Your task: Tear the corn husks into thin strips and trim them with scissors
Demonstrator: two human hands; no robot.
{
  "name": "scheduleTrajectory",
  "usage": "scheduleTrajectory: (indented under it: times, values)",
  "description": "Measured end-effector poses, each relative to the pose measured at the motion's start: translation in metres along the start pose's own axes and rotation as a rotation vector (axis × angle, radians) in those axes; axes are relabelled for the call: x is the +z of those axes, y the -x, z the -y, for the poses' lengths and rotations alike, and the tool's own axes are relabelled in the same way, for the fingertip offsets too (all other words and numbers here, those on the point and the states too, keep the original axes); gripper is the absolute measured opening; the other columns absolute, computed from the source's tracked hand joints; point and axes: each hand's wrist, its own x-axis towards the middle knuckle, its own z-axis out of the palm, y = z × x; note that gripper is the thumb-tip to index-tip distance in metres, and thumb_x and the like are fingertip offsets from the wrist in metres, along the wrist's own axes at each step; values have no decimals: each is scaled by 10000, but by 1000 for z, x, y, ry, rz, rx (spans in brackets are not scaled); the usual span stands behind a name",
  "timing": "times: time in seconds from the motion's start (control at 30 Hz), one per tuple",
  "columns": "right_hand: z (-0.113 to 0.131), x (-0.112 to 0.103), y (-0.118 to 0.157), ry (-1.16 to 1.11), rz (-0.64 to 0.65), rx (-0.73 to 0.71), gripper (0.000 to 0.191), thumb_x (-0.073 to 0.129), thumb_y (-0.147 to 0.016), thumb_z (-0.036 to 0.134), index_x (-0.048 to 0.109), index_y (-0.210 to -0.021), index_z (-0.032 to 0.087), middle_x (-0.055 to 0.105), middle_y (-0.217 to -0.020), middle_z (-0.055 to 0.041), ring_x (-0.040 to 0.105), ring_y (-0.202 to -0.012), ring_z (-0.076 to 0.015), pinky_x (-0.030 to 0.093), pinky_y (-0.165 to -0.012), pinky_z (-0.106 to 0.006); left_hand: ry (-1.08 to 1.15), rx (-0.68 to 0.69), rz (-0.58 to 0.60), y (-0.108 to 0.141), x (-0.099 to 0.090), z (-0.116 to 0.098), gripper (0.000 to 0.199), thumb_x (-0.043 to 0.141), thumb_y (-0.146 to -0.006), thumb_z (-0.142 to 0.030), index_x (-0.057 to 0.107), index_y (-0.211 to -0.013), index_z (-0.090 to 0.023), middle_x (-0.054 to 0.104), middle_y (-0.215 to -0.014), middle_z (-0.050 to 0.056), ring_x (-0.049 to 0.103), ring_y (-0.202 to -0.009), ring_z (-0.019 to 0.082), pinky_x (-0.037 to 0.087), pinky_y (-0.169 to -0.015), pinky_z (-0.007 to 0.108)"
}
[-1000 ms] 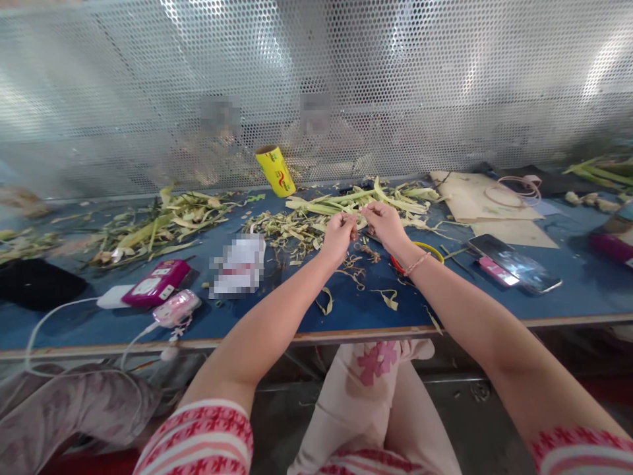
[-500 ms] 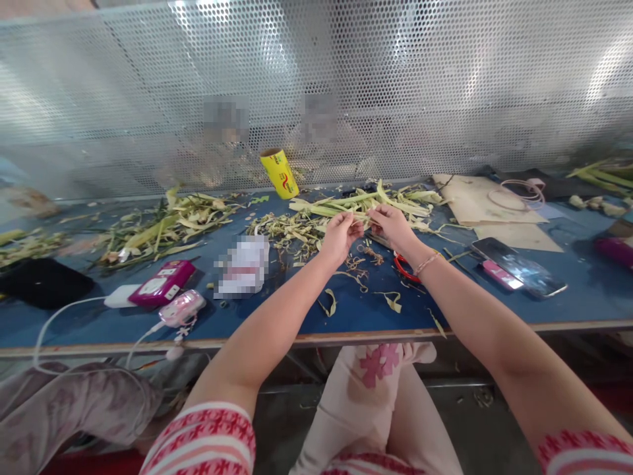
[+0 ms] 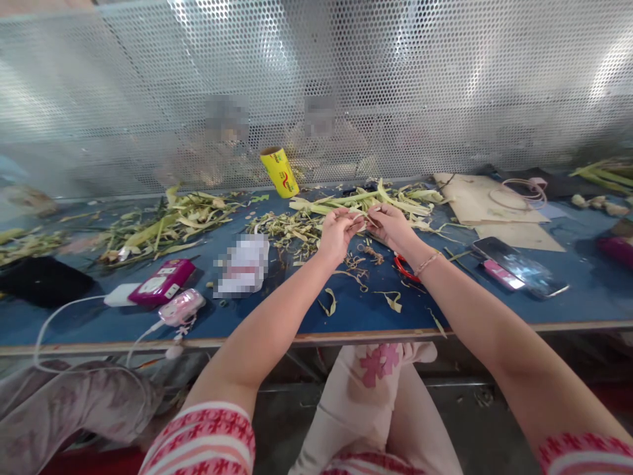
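Observation:
My left hand and my right hand are close together over the blue table, fingers closed in a pinch. Between them runs a thin pale-green plant strip, held at both sides; its ends are hidden by the fingers. Just behind my hands lies a heap of light-green stalks. Curled trimmings spread to the left of my left hand. Under my right wrist shows part of a red loop-shaped handle; the rest of that tool is hidden. Small dry scraps lie below my hands.
A yellow cardboard tube stands tilted near the perforated metal panel. On the left are another plant pile, a purple box and a pink corded case. A phone and brown paper lie right.
My hands have shifted slightly, and the fingers of my left hand have turned a little around the strip. Both hands still hold it; the things on the table stay put.

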Motion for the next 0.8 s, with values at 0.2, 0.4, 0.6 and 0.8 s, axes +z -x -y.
scheduleTrajectory:
  times: [0.2, 0.4, 0.6, 0.8]
  values:
    - [1, 2, 1, -31, -2, 10, 211, 764, -688, 193, 555, -664, 197, 497, -556, 70, 464, -547, -56, 524, -647, -217, 4, 37, 35, 0, -1, 0, 387, 467, -619, 98, 435, -863, -201, 694, -740, -30, 703, -766, 114, 534, -945, 365]
    - [0, 0, -1, -33, 9, 42, 185, 739, -724, 161, 559, -697, 195, 516, -564, 62, 514, -566, -64, 529, -673, -217, -63, 104, 121, -1, -4, 3, 201, 659, -711, -24, 554, -798, -173, 691, -770, -8, 667, -749, 90, 534, -870, 291]
    - [-1, 1, -1, -19, 21, 49, 174, 721, -731, 148, 561, -688, 198, 493, -550, 69, 514, -562, -64, 529, -666, -207, -138, 120, 125, -3, -5, 6, 87, 711, -720, -98, 670, -743, -170, 662, -724, -16, 601, -671, 62, 512, -774, 230]
    - [-1, 1, -1, -4, 29, 55, 150, 699, -731, 138, 568, -706, 205, 509, -568, 63, 532, -571, -72, 543, -681, -221, -215, 149, 141, -5, -7, 8, 87, 750, -708, -169, 715, -787, -180, 676, -739, -9, 591, -672, 73, 506, -754, 230]
